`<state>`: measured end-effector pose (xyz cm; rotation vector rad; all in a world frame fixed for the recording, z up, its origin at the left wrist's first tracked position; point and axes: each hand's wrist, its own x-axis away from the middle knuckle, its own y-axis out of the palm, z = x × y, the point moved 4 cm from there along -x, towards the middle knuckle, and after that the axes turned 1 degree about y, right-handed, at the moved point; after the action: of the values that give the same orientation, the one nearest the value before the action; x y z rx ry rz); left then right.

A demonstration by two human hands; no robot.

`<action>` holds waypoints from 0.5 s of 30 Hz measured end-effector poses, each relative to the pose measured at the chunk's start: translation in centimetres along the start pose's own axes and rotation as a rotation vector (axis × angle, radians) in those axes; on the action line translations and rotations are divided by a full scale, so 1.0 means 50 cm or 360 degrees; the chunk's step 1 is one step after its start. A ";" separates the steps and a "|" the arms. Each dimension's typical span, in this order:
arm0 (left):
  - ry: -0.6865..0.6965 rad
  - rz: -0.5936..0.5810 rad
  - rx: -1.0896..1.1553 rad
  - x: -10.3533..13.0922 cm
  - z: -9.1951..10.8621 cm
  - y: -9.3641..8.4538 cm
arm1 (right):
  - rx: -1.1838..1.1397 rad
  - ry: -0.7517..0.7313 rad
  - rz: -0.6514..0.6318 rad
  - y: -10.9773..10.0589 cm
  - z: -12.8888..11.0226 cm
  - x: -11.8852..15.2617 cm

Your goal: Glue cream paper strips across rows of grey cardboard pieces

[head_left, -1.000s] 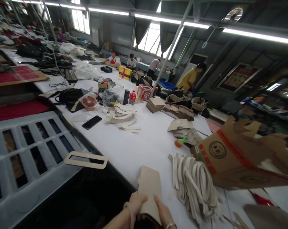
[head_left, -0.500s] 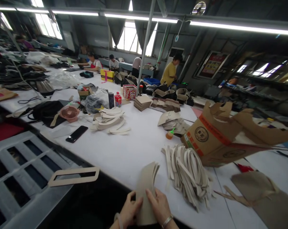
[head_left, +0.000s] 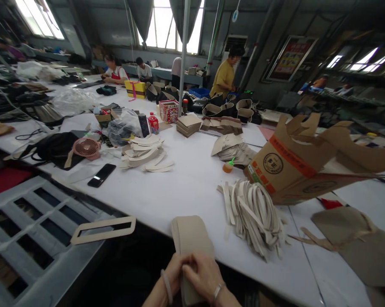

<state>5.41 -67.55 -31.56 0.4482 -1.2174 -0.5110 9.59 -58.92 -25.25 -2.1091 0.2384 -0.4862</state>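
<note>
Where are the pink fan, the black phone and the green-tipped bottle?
Pink fan [head_left: 86,146]: head view, on its round front grille.
Black phone [head_left: 101,175]: head view, middle of its screen.
Green-tipped bottle [head_left: 228,167]: head view, on its orange body.

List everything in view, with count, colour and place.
Table: 1, white, centre
Phone: 1, black, table's left
Fan: 1, pink, beyond phone
Red bottle: 1, red, mid-table
Box: 1, brown, right
Strip bundle: 1, cream, near box
Squeeze bottle: 1, orange, beside box
Crate: 1, grey, lower left
Slotted piece: 1, beige, at crate
People: several, mixed clothes, background
Other clutter: too indistinct to count
Card stack: 1, beige, in hands
Left hand: 1, on stack
Right hand: 1, on stack
</note>
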 end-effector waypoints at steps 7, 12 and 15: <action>0.0113 -0.0331 -0.0117 0.043 0.013 -0.017 | -0.1745 0.0824 -0.0150 0.044 0.118 0.028; 0.0564 -0.0277 -0.0706 0.078 0.133 0.083 | -0.2375 0.0752 -0.0175 0.007 0.031 -0.003; 0.1085 -0.0201 -0.0817 0.137 0.230 0.198 | -0.2058 0.0463 0.0239 -0.119 0.024 -0.035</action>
<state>-2.54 -64.28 -17.29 0.2237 -0.3803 -0.6823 8.41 -54.10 -21.33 -3.1991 1.1039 -0.6295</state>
